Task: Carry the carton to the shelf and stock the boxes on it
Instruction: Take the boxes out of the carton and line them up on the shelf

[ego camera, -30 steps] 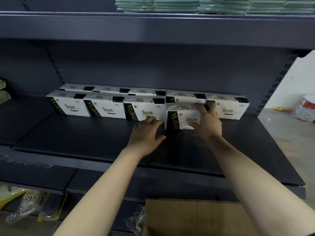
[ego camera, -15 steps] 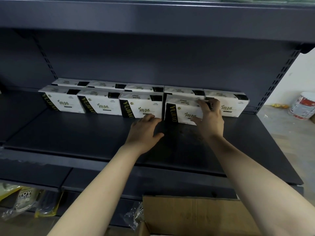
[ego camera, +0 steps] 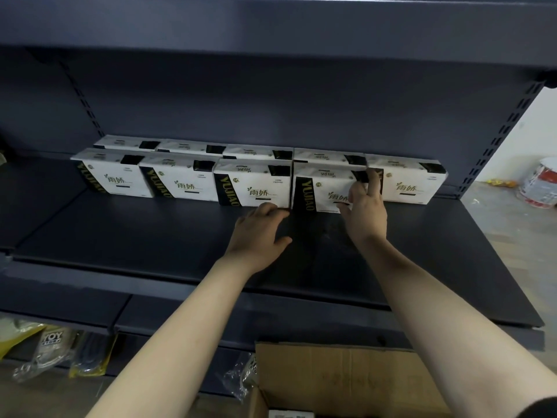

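I see the right hand (ego camera: 365, 211) holding the right end of the fourth front box (ego camera: 319, 191), a white YUJIAO box with a black band. Its thumb lies on the front face, and its fingers (ego camera: 373, 184) reach up around the right upper corner, into the narrow gap next to the right-end box (ego camera: 405, 184). The box stands upright on the dark shelf (ego camera: 150, 236), and its left side touches the third front box (ego camera: 256, 188).

The left hand (ego camera: 259, 232) holds nothing. It is spread and relaxed, low over the shelf, with the fingertips at the bottom right corner of the third front box, just beside the seam between the two boxes. I cannot tell if they press on it.

A back row (ego camera: 193, 146) of the same boxes stands behind. The brown carton (ego camera: 346, 375) is below the shelf edge with its flap open.
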Tool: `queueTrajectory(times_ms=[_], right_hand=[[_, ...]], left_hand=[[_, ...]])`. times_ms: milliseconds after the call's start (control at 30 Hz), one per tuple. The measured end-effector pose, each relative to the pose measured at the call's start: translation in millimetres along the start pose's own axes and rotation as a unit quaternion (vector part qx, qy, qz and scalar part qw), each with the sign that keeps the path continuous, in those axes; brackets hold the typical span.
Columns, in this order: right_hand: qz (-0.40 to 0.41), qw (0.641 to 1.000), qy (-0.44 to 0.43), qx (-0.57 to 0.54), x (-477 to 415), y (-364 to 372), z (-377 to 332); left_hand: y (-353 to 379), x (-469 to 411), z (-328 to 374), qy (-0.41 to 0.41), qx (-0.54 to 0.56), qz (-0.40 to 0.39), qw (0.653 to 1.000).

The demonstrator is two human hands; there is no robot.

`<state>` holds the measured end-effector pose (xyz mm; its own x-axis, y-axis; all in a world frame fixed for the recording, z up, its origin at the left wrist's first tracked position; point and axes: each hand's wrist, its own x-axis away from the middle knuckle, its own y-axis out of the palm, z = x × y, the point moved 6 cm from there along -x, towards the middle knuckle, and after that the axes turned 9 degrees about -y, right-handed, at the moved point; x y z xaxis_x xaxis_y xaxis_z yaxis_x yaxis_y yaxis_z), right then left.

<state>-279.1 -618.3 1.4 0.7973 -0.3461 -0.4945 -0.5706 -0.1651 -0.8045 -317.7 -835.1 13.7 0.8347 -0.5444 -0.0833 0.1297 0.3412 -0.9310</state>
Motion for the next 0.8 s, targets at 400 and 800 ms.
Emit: queueTrajectory(times_ms=[400, 800], right_hand=[[-0.002, 0.999, -0.036, -0.002, 47, -35, -3], [-0.007, 0.993, -0.072, -0.089, 154, -100, 23]], left_hand=[[6, 27, 37, 0.021, -0.005, -0.017, 1.000], [42, 97, 125, 0.041, -0.016, -0.003, 0.999]])
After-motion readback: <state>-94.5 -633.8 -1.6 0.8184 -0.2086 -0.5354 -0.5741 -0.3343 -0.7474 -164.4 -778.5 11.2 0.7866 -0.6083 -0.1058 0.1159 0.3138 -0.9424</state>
